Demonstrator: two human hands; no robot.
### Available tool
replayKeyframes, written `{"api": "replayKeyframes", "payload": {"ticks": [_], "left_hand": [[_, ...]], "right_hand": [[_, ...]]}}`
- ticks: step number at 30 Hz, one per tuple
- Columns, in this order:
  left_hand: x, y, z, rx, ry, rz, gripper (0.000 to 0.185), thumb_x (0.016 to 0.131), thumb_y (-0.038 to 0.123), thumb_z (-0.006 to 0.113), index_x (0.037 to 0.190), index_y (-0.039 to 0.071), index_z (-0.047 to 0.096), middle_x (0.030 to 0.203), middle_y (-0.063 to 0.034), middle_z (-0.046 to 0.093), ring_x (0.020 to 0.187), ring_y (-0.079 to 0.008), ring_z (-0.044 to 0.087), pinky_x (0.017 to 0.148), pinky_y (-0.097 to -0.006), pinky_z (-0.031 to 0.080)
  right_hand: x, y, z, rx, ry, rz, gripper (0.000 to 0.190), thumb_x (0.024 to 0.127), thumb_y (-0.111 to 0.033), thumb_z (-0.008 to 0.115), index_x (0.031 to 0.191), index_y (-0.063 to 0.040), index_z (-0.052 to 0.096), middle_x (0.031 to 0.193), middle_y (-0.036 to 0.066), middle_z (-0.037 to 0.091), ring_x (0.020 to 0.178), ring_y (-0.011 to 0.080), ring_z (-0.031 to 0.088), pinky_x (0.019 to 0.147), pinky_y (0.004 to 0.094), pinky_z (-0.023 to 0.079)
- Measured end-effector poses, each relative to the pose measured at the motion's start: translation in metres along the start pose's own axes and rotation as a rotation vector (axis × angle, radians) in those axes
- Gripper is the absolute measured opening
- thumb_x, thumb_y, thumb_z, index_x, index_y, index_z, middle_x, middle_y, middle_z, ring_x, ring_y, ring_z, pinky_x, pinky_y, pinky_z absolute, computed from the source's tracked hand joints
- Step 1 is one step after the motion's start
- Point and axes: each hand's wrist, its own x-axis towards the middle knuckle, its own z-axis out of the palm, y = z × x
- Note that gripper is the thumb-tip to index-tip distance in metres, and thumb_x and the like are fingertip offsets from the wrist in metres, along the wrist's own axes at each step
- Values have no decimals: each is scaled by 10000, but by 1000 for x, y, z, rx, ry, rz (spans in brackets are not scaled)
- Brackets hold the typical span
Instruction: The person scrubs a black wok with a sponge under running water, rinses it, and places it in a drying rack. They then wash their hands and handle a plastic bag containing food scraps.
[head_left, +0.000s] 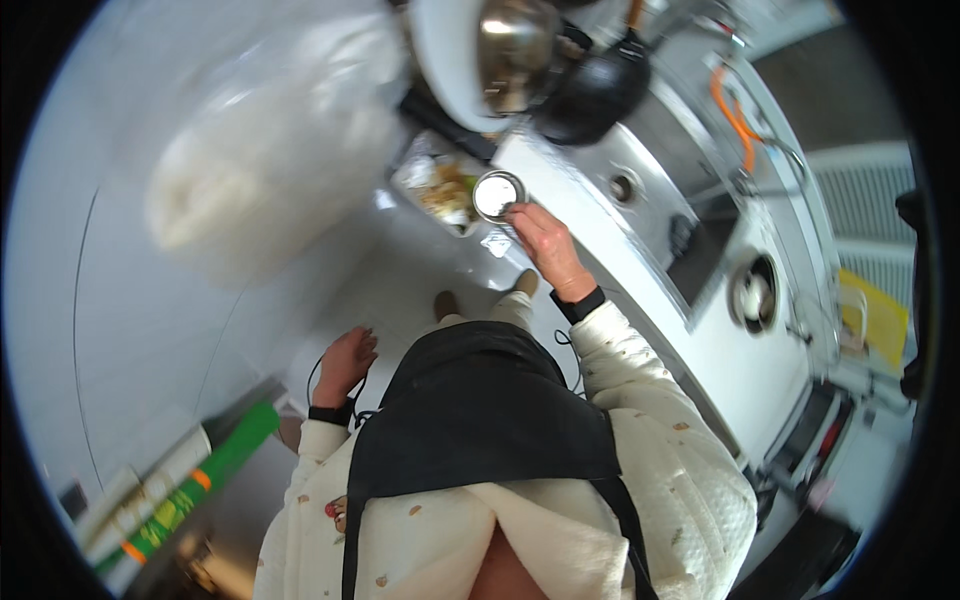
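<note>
My right hand (547, 244) grips the near rim of a small round metal bowl (498, 196), which has a bright, pale inside. The bowl is over the gap between the counter edge and an open waste bin (427, 180) holding food scraps. What the bowl holds cannot be made out in the glare. My left hand (349, 364) hangs low at my side, fingers loosely curled, with nothing visible in it.
Right of me runs a white counter (667, 330) with a steel sink (637, 161). A black wok (600, 94) and a shiny metal pot (517, 45) stand at the top. A large clear plastic bag (277, 150) hangs at upper left. Green and white rolls (202, 480) lie at lower left.
</note>
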Motion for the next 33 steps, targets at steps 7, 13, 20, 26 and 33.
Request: {"api": "replayKeyframes", "payload": {"ticks": [7,13,20,26,33], "left_hand": [[73,57,14,54,-128,181,343,742,138,707,1051,74,573,933,-127,676,890,-347,634,732,-430,519],[128,116,37,97,-216,218,343,741,136,705,1050,78,570,922,-134,671,875,-354,631,719,-435,517],[148,199,67,97,-257,107,318,753,140,693,1038,83,565,912,-123,669,872,-338,633,713,-436,517],[164,245,90,129,-335,114,361,743,110,720,1055,47,550,956,-126,681,907,-341,634,738,-400,522],[220,312,99,-96,-374,241,411,775,132,741,1130,43,553,1004,-106,680,906,-230,667,795,-333,517]], "right_hand": [[-100,141,-128,-220,-126,523,143,736,-1,653,875,-24,631,791,174,636,735,368,623,656,397,503],[-127,306,-149,-30,-414,796,209,712,-17,653,921,-38,660,904,173,681,880,332,654,769,388,512],[-146,418,-43,171,-469,1052,406,830,-8,588,1235,-25,583,1205,167,626,1123,230,581,967,321,431],[-171,421,-45,743,-41,1192,251,901,-98,569,1126,1,622,994,118,678,904,184,642,770,290,524],[-142,395,-123,1556,750,1443,221,940,-217,606,964,-1,565,844,89,595,791,213,606,798,377,574]]}}
